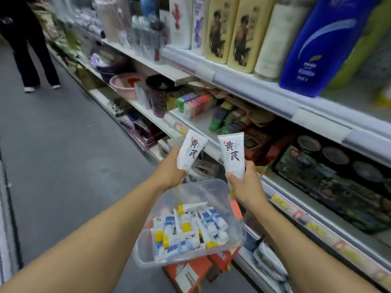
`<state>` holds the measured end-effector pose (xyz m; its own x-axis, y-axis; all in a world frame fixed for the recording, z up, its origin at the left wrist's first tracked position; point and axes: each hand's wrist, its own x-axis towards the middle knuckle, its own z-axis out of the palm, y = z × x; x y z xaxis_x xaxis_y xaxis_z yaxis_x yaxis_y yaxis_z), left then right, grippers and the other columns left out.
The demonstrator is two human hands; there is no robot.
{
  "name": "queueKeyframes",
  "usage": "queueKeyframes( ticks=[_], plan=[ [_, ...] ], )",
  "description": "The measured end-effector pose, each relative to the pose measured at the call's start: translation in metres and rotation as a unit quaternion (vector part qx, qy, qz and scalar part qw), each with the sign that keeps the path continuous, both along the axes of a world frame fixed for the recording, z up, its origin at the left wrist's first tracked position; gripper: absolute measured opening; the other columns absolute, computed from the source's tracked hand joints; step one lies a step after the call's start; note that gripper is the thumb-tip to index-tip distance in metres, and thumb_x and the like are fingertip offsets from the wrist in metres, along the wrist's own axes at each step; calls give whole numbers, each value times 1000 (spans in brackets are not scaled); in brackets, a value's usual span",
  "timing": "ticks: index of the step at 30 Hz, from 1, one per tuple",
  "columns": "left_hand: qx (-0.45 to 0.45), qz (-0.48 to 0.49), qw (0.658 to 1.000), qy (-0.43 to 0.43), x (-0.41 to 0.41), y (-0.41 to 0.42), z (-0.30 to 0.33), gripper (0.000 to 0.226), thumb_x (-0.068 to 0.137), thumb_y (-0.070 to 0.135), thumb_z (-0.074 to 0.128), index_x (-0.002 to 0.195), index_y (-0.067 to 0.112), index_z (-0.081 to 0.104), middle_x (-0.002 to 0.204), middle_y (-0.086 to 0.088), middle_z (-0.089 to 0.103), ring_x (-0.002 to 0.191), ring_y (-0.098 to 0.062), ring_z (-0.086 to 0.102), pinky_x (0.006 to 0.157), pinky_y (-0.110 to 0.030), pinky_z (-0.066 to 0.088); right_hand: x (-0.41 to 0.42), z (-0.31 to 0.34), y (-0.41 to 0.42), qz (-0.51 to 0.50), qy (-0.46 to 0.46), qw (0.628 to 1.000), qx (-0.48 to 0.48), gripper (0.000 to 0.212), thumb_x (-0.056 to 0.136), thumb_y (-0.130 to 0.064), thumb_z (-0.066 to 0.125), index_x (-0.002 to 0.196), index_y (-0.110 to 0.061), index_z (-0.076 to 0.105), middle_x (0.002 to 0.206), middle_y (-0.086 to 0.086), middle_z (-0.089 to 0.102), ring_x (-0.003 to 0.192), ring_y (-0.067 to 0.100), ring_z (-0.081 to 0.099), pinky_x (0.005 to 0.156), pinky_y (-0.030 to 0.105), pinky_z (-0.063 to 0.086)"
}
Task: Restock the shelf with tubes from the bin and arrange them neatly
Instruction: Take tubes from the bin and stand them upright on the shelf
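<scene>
My left hand (172,170) grips a white tube (191,150) with black characters, held upright above the bin. My right hand (245,182) grips a second, matching white tube (231,154) just to its right. Below both hands sits a clear plastic bin (222,188) holding several white tubes (190,229) with yellow or white caps and blue bands, lying jumbled. The bin rests on orange boxes (190,271). The shelf (296,193) runs along the right, its middle level just beyond the held tubes.
Large shampoo bottles (237,32) and a blue bottle (323,45) fill the top shelf. Sponges (196,103), packets and dark boxes (338,182) crowd the middle shelf. A person in dark trousers (31,49) stands far up the grey aisle floor (63,155).
</scene>
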<state>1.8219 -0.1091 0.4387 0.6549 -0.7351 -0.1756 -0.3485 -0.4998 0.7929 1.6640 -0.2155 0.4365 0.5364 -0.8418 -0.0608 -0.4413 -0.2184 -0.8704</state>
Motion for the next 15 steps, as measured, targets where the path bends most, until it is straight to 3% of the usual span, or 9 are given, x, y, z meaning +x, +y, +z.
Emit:
queueKeyframes(
  ticks=[2, 6, 11, 15],
  plan=[
    [-19, -3, 1000, -20, -10, -3, 20, 55, 85, 5, 58, 132, 15, 31, 124, -12, 52, 105, -29, 52, 80, -35, 45, -11, 23, 0, -24, -6, 999, -26, 37, 89, -15, 58, 120, -7, 39, 114, 7, 54, 90, 18, 50, 70, 28, 38],
    [-63, -40, 997, -36, -34, -14, 58, 52, 87, 3, 55, 130, 10, 27, 130, -13, 47, 109, -25, 48, 80, -28, 37, -37, 65, -5, -59, -16, 995, -76, 40, 87, -14, 60, 120, -7, 39, 121, 10, 55, 91, 18, 48, 71, 28, 37],
    [-92, -90, 990, -58, -65, -33, 98, 44, 89, 3, 53, 125, 8, 29, 129, -12, 46, 99, -16, 41, 78, -26, 33, -75, 110, -12, -99, -30, 989, -108, 41, 87, -14, 60, 120, -7, 37, 125, 11, 53, 94, 17, 48, 74, 30, 39],
    [-102, -126, 984, -80, -92, -55, 122, 45, 86, 5, 57, 122, 8, 30, 129, -11, 50, 107, -23, 51, 80, -29, 37, -108, 133, -18, -141, -41, 982, -120, 42, 88, -16, 58, 122, -9, 36, 127, 9, 52, 99, 21, 51, 73, 29, 39]
  ],
)
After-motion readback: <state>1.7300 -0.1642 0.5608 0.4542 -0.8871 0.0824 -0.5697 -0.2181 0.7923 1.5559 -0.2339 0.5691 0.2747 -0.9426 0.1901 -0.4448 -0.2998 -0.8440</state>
